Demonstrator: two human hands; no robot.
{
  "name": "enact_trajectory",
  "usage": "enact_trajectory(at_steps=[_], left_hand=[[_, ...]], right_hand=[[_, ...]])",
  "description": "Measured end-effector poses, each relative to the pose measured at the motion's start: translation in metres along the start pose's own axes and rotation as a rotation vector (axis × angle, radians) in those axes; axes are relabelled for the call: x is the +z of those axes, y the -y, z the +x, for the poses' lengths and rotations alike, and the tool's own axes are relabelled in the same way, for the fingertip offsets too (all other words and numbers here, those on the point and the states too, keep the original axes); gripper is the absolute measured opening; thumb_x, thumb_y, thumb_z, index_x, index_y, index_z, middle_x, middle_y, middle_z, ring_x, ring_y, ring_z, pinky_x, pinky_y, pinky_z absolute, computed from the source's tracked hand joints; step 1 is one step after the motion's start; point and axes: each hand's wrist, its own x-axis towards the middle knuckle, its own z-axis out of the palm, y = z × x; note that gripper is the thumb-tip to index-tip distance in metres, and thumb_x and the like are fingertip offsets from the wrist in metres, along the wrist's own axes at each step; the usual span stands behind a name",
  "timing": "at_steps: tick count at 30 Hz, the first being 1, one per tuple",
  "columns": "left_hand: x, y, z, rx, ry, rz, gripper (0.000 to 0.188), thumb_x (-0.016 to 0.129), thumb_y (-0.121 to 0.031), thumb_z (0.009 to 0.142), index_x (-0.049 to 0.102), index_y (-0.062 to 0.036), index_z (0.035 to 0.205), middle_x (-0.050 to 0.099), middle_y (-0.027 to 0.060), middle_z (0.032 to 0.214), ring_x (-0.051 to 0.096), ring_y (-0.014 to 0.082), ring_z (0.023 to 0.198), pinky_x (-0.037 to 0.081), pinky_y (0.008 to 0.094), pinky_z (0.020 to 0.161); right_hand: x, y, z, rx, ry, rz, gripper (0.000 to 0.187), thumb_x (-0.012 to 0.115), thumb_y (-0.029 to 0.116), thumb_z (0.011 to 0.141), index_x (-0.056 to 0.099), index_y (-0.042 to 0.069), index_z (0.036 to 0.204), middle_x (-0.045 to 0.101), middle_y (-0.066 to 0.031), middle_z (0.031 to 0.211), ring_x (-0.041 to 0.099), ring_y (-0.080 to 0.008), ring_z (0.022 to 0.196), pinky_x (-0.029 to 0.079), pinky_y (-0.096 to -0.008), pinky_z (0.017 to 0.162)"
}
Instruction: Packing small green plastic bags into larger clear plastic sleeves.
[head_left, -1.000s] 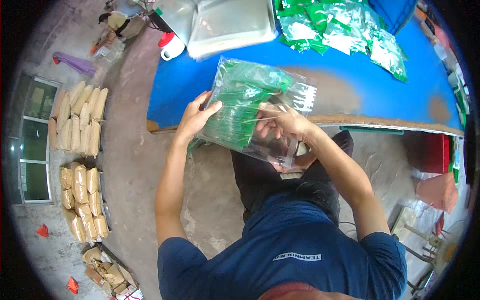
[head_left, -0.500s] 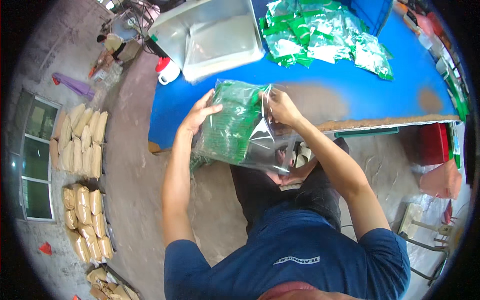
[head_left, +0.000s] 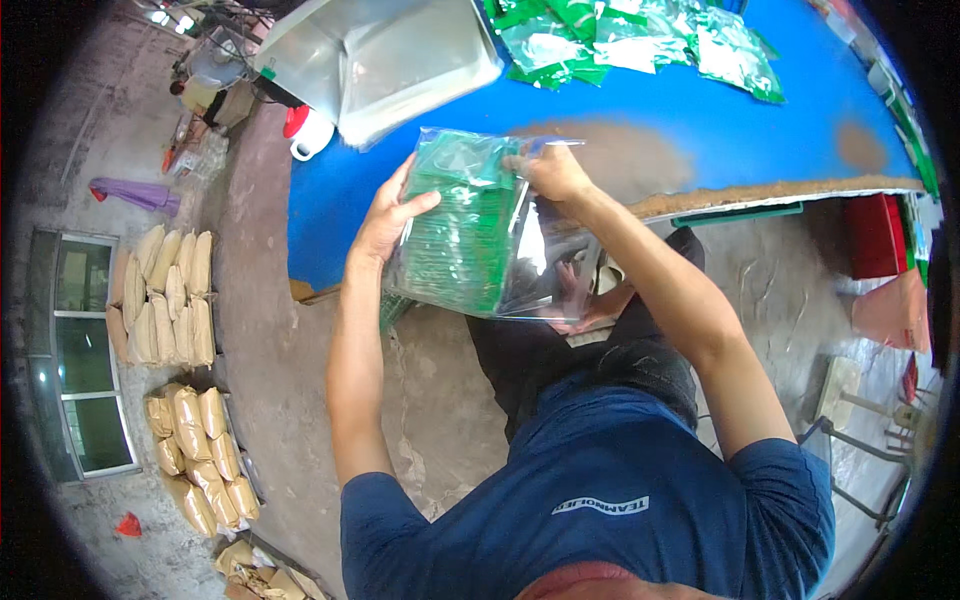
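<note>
Between my hands, at the near edge of the blue table point(head_left: 345, 215), is a large clear plastic bag point(head_left: 530, 262). A stack of green packets point(head_left: 455, 235) fills its left part, while its right part hangs loose and see-through. My left hand point(head_left: 388, 218) grips the bag's left side, thumb laid over the front. At the upper right my right hand point(head_left: 555, 172) is closed on the clear bag, its fingertips by the packets' upper right corner. Part of those fingers is hidden by the shiny film.
A metal tray point(head_left: 395, 75) holding clear plastic sheets stands at the back left, beside a white jug with a red lid point(head_left: 308, 133). Loose green-and-clear packets point(head_left: 640, 45) lie heaped at the back. Stacked brown sacks point(head_left: 175, 295) and a distant person point(head_left: 200, 100) are at left.
The bag has turned a little more upright and faces me more squarely. My right hand has stayed at its upper right. The whole view has shifted slightly.
</note>
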Motion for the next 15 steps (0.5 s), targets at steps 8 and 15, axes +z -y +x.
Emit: enact_trajectory(at_steps=[8, 15], left_hand=[[-0.010, 0.011, 0.006, -0.024, 0.131, 0.080, 0.083, 0.075, -0.019, 0.085, 0.032, -0.0015, 0.154, 0.045, 0.0111, 0.150, 0.041, 0.0222, 0.138, 0.028, 0.0345, 0.116], [-0.012, 0.011, 0.024, 0.097, 0.047, 0.268, 0.092, 0.078, -0.023, 0.081, 0.028, 0.0019, 0.155, 0.031, 0.0163, 0.160, 0.024, 0.0237, 0.149, 0.018, 0.0367, 0.121]], right_hand=[[0.011, -0.003, -0.007, -0.038, -0.201, -0.341, 0.053, 0.069, 0.048, 0.091, 0.068, -0.004, 0.085, 0.069, -0.0142, 0.077, 0.061, -0.0199, 0.070, 0.050, -0.0388, 0.067], [0.017, -0.012, 0.007, -0.191, -0.164, -0.252, 0.058, 0.068, 0.051, 0.088, 0.065, -0.003, 0.069, 0.060, -0.0143, 0.060, 0.055, -0.0191, 0.057, 0.048, -0.0406, 0.059]])
